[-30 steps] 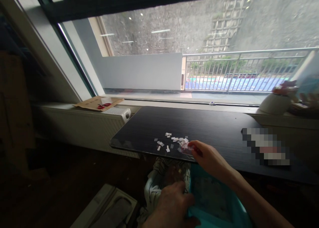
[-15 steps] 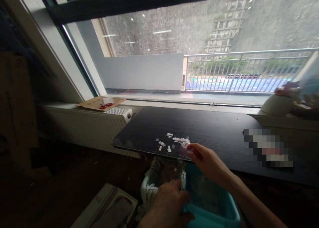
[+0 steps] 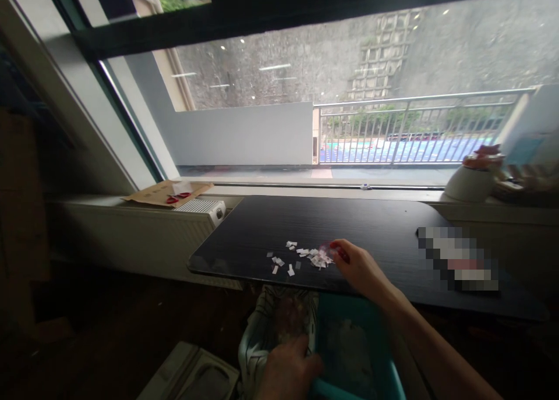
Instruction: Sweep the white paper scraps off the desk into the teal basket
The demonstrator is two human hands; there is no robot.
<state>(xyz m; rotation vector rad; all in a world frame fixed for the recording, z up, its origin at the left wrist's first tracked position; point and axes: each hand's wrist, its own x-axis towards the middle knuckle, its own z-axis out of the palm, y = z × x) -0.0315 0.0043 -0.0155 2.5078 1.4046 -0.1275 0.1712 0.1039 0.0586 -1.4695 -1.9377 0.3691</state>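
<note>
My right hand (image 3: 353, 261) is above the black table (image 3: 358, 219), its fingertips pinched on a thin, see-through pinkish plastic piece (image 3: 324, 249). This piece lies over or just above a pile of small white paper pieces (image 3: 321, 260); whether it touches them is unclear. More white slips (image 3: 291, 269) are scattered to the left, with a few clear bits among them. Below the table edge, my left hand (image 3: 289, 368) is closed at the near left corner of a teal plastic bin (image 3: 393, 382), its fingers partly blurred. Pale, see-through material shows inside the bin.
A blurred-out flat object (image 3: 458, 260) lies on the table's right side. Red-handled scissors (image 3: 178, 198) rest on brown cardboard (image 3: 151, 193) above the radiator (image 3: 144, 231). A white pot (image 3: 469, 181) stands on the sill. A pale box (image 3: 187, 371) is at lower left.
My right hand has moved up and away from the table's near edge, bringing the plastic piece over the paper pile. My left hand stays at the bin. The view has shifted slightly.
</note>
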